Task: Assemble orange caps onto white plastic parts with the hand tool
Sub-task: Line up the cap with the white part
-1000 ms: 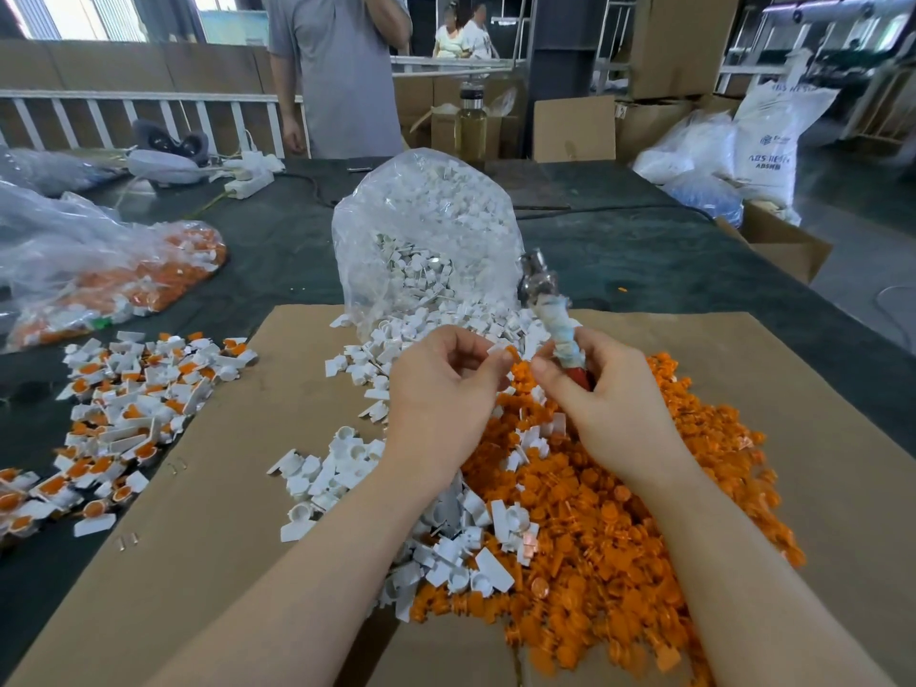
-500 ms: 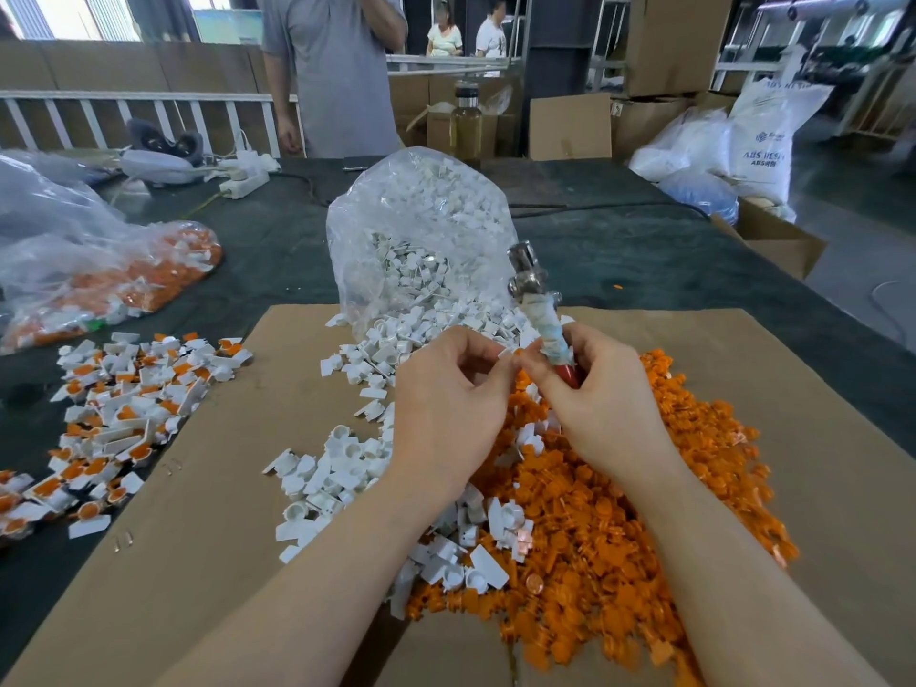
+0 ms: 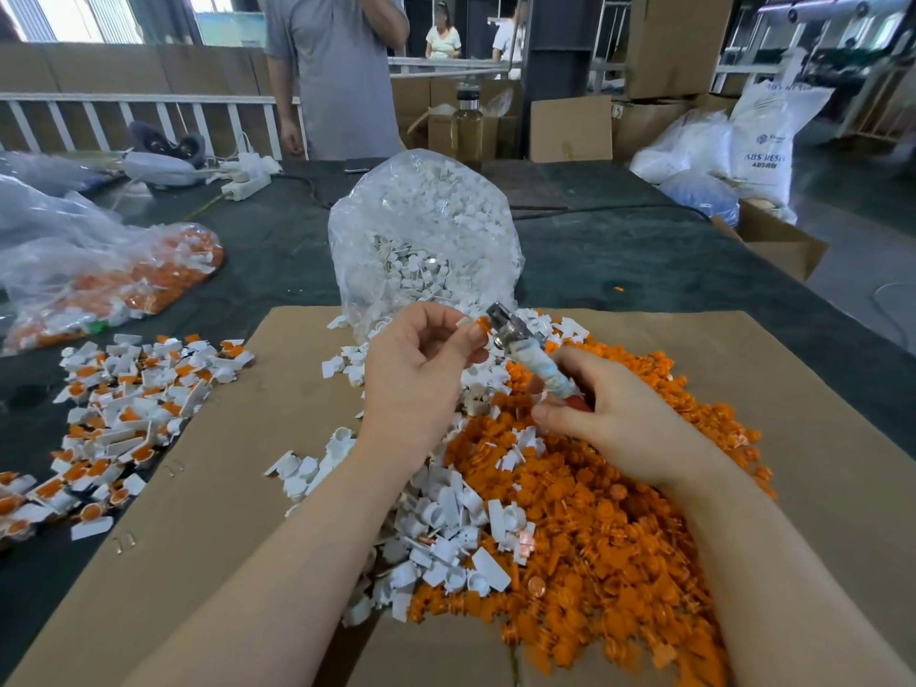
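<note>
The left hand (image 3: 421, 369) pinches a white plastic part (image 3: 466, 322) with an orange cap (image 3: 482, 323) at its mouth, raised just above the orange heap (image 3: 619, 528). The right hand (image 3: 624, 423) has its grip clamped round the hand tool (image 3: 533, 354) — metal head touching the cap. Keep tool and cap in line, press straight, and brace the part firmly — a skewed push would likely seat the cap crooked.
</note>
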`<state>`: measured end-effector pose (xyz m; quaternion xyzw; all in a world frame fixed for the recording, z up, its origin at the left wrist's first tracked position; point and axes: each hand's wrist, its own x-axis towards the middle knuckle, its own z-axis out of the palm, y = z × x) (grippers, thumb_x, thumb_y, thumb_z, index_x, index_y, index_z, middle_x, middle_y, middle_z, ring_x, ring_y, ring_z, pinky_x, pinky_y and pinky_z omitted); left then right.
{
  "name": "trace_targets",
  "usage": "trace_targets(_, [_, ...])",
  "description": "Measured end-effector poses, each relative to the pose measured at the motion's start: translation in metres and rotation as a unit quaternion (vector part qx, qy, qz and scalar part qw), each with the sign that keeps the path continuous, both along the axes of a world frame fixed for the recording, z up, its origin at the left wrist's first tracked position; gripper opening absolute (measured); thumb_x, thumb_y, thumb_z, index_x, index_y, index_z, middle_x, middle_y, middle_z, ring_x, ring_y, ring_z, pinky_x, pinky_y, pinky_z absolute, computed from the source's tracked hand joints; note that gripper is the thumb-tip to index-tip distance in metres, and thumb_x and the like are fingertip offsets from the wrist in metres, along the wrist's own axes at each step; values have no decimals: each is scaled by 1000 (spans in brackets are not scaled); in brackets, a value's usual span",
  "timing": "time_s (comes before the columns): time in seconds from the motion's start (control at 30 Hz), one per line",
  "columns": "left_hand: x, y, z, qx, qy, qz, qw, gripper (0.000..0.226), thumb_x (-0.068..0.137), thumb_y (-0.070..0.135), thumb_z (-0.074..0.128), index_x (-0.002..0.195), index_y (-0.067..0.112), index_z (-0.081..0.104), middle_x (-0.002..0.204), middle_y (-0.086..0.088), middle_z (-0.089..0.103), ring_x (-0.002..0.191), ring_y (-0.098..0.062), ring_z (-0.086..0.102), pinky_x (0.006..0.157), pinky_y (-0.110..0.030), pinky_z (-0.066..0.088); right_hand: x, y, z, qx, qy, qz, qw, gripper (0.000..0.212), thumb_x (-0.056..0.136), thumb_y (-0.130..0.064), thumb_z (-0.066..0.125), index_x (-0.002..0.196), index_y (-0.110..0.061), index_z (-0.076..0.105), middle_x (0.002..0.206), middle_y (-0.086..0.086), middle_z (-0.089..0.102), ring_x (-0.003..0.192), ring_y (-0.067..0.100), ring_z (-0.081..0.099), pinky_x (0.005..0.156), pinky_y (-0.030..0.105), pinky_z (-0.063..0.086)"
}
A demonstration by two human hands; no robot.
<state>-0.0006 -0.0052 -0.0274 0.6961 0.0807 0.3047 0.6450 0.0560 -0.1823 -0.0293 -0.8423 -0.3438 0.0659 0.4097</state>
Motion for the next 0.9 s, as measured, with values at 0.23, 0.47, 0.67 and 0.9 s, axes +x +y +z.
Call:
trace_targets(0.23, [-2,1,4,-20,2,-16,1000,11,88,4,69,81,12,64,64,8,69,64,-6,69,64,-15,53,-5,6,-1,-22,-35,0,999,15,91,-17,61,95,-31,61,82,-11,62,71,1,56,62,21,42])
trace_targets(0.47, [-3,1,3,-34,7,-21,999,12,87,3,69,81,11,64,65,6,69,61,-5,67,63,-16,54,-6,9,-3,-49,-55,-17,997,16,89,-7,54,92,-21,63,75,-1,63,55,4,51,47,20,37])
trace_targets(0.67, [0,4,0,-60,28,-38,997,11,89,2,67,82,11,65,64,5,71,61,-8,69,61,-17,53,-6,10,-3,-66,-83,-34,994,16,89,-10,54,90,-24,61,70,-5,60,59,9,54,50,25,41])
trace_targets(0.9, [1,37,4,-414,36,58,908,7,92,9,63,98,6,67,83,-6,77,77,-12,75,64,-20,59,1,12,-11,-128,-166,-186,960,18,90,-28,57,79,-30,42,65,-12,49,56,6,48,45,22,27])
